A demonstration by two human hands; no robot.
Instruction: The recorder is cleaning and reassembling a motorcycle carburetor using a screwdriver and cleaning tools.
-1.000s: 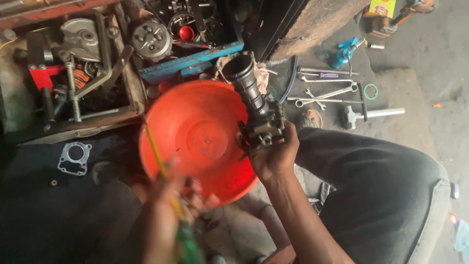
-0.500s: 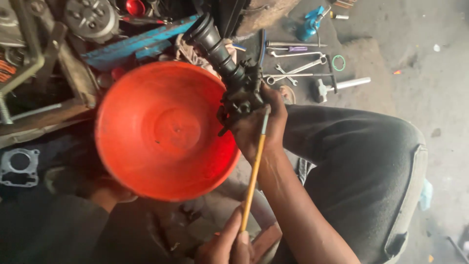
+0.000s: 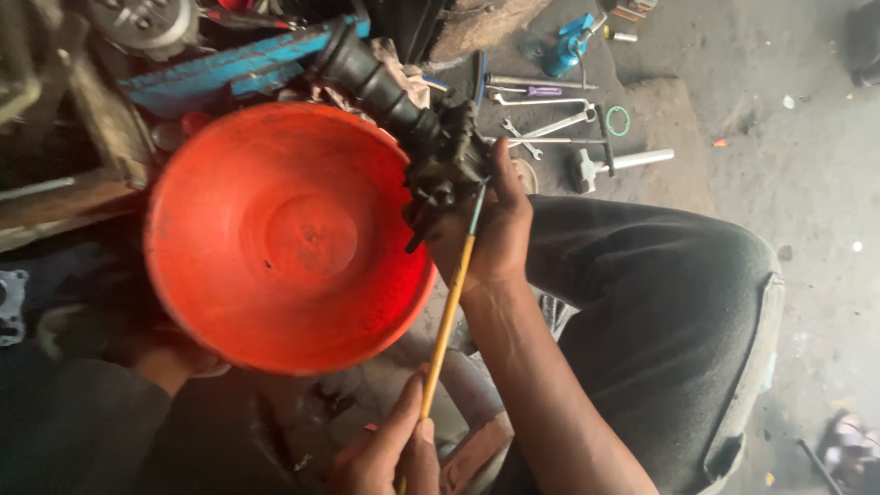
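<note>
Orange basin (image 3: pixel 284 238) sat left of a carburettor (image 3: pixel 445 160) gripped by the right hand (image 3: pixel 490 229); left hand (image 3: pixel 390 454) grasped a yellow-handled brush (image 3: pixel 449 312).

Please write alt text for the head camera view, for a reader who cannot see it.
Seen from above, the right hand holds a grimy black carburettor with a ribbed rubber hose over the rim of an orange bowl, while the left hand holds a yellow-handled brush with its tip at the part. Spanners and a hammer lie on the dirty floor beyond.
</note>
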